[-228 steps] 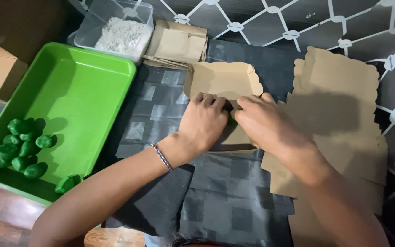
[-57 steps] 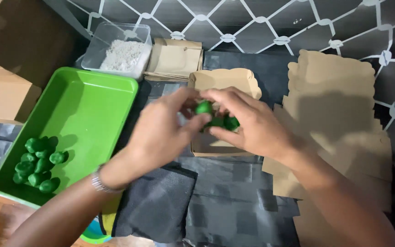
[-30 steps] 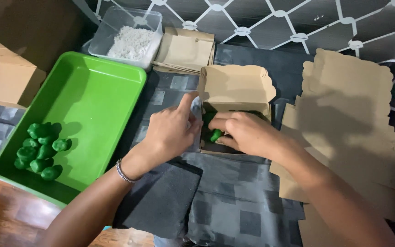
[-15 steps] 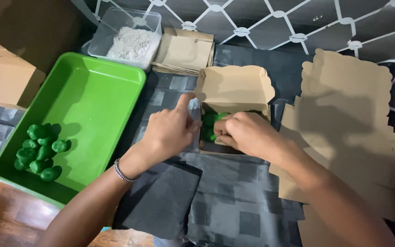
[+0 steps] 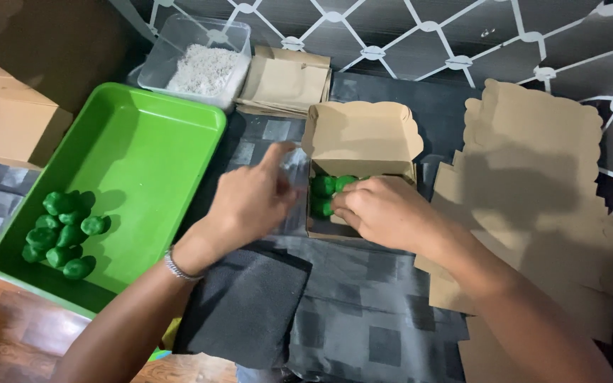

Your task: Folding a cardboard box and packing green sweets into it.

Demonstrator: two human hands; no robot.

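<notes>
Your right hand point(image 5: 381, 213) lies inside the small open brown cardboard box point(image 5: 360, 142) at the middle of the dark checked cloth point(image 5: 363, 312), its fingers curled down onto the round green pieces point(image 5: 326, 190) packed into the box's left end, though you cannot tell whether they pinch one or only press on them. Your left hand point(image 5: 253, 202) hovers loose and empty just left of the box, forefinger lifted towards its far left corner. The remaining green lumps point(image 5: 62, 234) sit well apart to the left, in the near corner of the green plastic tray point(image 5: 143, 142), so your left hand is nearer them.
</notes>
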